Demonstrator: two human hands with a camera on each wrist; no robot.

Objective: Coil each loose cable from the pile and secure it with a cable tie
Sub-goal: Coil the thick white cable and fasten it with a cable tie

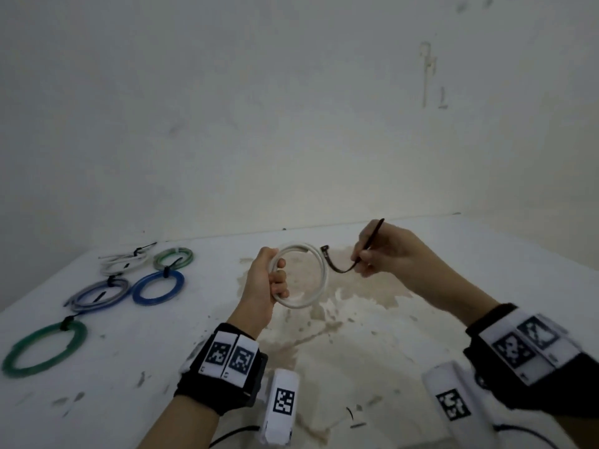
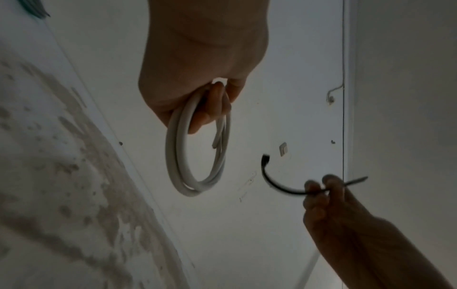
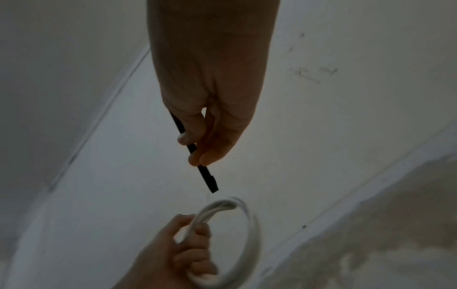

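Note:
My left hand [image 1: 269, 280] grips a white cable coiled into a ring [image 1: 316, 280] and holds it upright above the table, fingers curled round its left side. The same white coil [image 2: 197, 176] hangs from the left hand [image 2: 197, 93] in the left wrist view. My right hand [image 1: 382, 254] pinches a black cable tie [image 1: 340, 267] near its middle; the tie curves, and its head sits just right of the coil without touching it. In the right wrist view the tie [image 3: 207, 178] points down at the coil [image 3: 249, 234] from the right hand [image 3: 205, 144].
Several tied coils lie on the white table [image 1: 162, 367] at the left: a green ring [image 1: 45, 350], a blue ring [image 1: 158, 288], a grey-blue one [image 1: 100, 294], a green-grey one [image 1: 173, 258] and a white one [image 1: 123, 262]. A brown stain [image 1: 340, 306] spreads below the hands. A wall stands behind.

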